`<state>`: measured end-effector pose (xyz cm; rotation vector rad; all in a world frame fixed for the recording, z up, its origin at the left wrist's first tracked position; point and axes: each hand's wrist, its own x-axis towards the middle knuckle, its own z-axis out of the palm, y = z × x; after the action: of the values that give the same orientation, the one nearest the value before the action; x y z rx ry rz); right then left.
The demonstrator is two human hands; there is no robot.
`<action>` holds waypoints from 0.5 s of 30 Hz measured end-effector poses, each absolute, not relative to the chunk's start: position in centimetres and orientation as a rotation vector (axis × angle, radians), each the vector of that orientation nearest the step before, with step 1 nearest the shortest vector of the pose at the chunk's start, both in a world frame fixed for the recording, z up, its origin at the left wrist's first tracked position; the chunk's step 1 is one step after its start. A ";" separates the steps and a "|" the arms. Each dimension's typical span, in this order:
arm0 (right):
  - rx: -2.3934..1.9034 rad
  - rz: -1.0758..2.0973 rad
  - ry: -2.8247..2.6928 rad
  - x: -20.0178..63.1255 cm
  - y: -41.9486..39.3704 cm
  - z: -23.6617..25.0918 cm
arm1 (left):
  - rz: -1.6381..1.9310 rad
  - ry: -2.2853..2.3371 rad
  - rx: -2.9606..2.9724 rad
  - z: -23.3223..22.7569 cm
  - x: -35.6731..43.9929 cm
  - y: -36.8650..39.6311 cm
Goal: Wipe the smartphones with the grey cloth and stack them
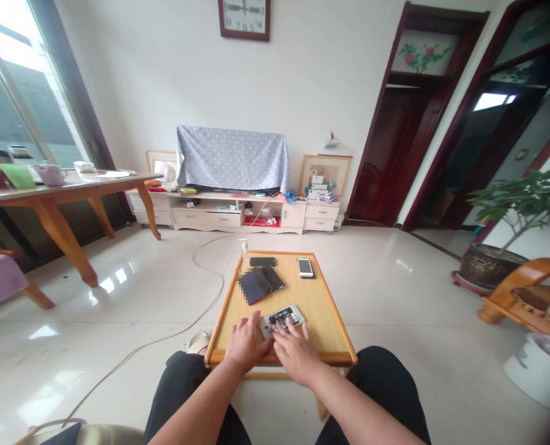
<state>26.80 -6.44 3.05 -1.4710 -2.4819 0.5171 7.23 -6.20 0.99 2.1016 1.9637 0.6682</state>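
Both hands are resting near the tray's (pixel 335 337) near edge: left hand (pixel 246 342) loosely spread beside one opened phone (pixel 282 319), right hand's (pixel 296 352) flattened fingers touching it. Four more phones are lying toward the far edge.

Counter (pixel 324 321): small low wooden tray-table with a raised rim, standing on the pale tiled floor (pixel 386 296).
Near edge: opened phone (pixel 282 319) lay flat, its inner parts facing up; both hands rested at it.
Middle left: fanned stack of dark phones (pixel 261 284), overlapping one another.
Far edge: one black phone (pixel 262 261), flat; a white phone (pixel 305 267) just right of it, apart.
Far left corner: small clear bottle (pixel 245 248), upright.
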 end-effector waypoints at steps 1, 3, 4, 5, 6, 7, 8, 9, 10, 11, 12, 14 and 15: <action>-1.399 0.531 -2.515 26.3 -6.9 3.3 | 0.659 1.964 2.092 1.1 7.3 -6.2; -1.357 0.538 -2.548 25.6 -7.2 3.9 | 0.640 1.955 2.070 1.4 7.4 -6.2; -1.367 0.533 -2.559 25.4 -7.0 4.2 | 0.635 1.950 2.058 1.5 7.5 -6.2; -1.373 0.528 -2.575 25.2 -6.7 4.5 | 0.633 1.949 2.046 1.6 7.5 -6.2; -1.370 0.524 -2.594 25.0 -6.3 4.8 | 0.634 1.952 2.032 1.7 7.6 -6.2; -1.360 0.519 -2.610 24.8 -5.9 5.1 | 0.638 1.956 2.021 1.7 7.6 -6.2; -1.345 0.513 -2.623 24.5 -5.4 5.2 | 0.643 1.958 2.012 1.7 7.7 -6.2; -1.337 0.509 -2.629 24.2 -5.1 5.3 | 0.650 1.959 2.007 1.7 7.7 -6.2; -1.342 0.504 -2.624 23.8 -4.8 5.2 | 0.659 1.960 2.004 1.6 7.7 -6.1; -1.361 0.497 -2.609 23.4 -4.6 5.1 | 0.671 1.963 2.001 1.4 7.7 -6.1; -1.385 0.489 -2.586 23.1 -4.4 5.0 | 0.684 1.965 1.997 1.3 7.6 -6.1; -1.419 0.474 -2.542 22.7 -4.2 4.5 | 0.710 1.968 1.991 0.9 7.6 -6.0; -1.428 0.465 -2.524 22.8 -4.0 4.3 | 0.723 1.965 1.992 0.8 7.5 -5.9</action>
<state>22.81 -4.04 4.25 -1.4280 -2.5244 0.4650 7.52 -5.93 0.77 1.9923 1.9652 0.7227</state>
